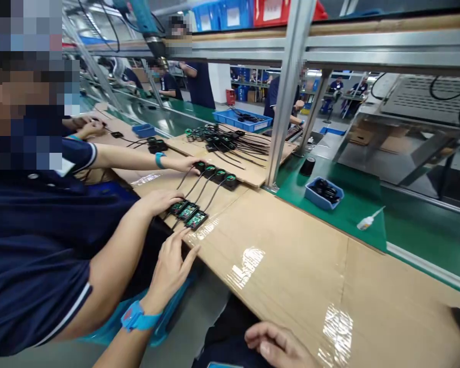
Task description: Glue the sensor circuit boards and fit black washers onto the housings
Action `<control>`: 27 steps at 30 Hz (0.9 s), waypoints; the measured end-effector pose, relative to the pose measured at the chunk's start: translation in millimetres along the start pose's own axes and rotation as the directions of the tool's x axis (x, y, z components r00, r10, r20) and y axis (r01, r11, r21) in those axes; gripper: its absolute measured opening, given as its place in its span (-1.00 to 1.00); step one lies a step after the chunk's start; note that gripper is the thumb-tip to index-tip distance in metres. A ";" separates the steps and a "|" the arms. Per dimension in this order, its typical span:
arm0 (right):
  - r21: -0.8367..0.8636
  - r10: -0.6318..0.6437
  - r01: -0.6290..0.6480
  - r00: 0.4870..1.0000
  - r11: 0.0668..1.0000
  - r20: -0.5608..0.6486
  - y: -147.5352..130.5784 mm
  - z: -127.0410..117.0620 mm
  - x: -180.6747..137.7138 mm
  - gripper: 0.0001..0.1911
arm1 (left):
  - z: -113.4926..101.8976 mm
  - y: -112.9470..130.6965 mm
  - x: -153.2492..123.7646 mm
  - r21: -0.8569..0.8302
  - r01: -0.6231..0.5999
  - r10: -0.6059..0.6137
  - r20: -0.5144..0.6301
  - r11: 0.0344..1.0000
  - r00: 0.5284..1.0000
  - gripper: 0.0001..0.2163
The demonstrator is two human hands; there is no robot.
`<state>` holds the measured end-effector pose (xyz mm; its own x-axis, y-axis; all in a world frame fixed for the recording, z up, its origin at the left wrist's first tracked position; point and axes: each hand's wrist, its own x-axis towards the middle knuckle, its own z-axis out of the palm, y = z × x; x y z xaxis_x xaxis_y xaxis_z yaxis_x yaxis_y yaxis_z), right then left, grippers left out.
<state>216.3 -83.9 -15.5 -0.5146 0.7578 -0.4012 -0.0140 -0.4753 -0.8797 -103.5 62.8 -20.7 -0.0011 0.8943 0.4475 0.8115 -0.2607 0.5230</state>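
Observation:
My left hand [170, 266], with a blue wristband, lies open with its fingers stretched over the near edge of the cardboard-covered bench [291, 255]. Its fingertips are just short of three small green circuit boards [187, 213]. Black cables run from the boards to a row of black round parts with green rings [218, 176]. A co-worker on my left rests one hand [163, 200] on the boards and the other hand [189, 163] on the round parts. My right hand [278, 345] is at the bottom edge, below the bench, fingers curled; what is in it is hidden.
A pile of cabled black parts [222, 139] lies farther along the bench. A metal post [285, 102] rises beside it. On the green belt sit a small blue tray of black parts [324, 193], a black cylinder [308, 166] and a white glue bottle [368, 220]. Other people work beyond.

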 end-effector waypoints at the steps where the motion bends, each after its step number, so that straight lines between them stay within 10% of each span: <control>1: 0.009 0.014 -0.014 1.000 1.000 0.010 -7.7 9.1 12.9 -0.28 | -4.5 -14.1 -5.3 0.007 0.054 -0.054 -0.029 0.998 0.998 -0.41; 7: 0.095 0.140 -0.133 0.988 0.987 -0.067 -32.0 82.0 116.0 -0.30 | 2.7 -73.0 -20.9 -0.064 0.329 -0.332 -0.024 0.942 0.943 -0.26; 15: 0.220 0.126 -0.082 0.973 0.972 -0.193 -52.2 161.1 254.0 -0.59 | 1.0 -83.6 -13.2 -0.164 0.397 -0.387 0.090 0.903 0.918 -0.59; 23: 0.494 0.174 -0.130 0.984 0.860 -0.043 -69.1 155.6 262.9 -0.64 | -37.8 -40.7 39.3 0.113 0.216 -0.225 0.067 0.970 0.972 -0.50; 27: 0.574 0.182 -0.165 0.983 0.802 0.028 -81.3 147.7 254.5 -0.59 | -50.6 -22.5 77.2 0.193 0.074 -0.124 0.266 0.978 0.956 -0.57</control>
<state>-40.2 81.6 -8.4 -0.5321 0.6458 -0.5475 -0.4189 -0.7628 -0.4926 -151.3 119.2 38.8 0.0535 0.9841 0.1696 0.9068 -0.1190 0.4043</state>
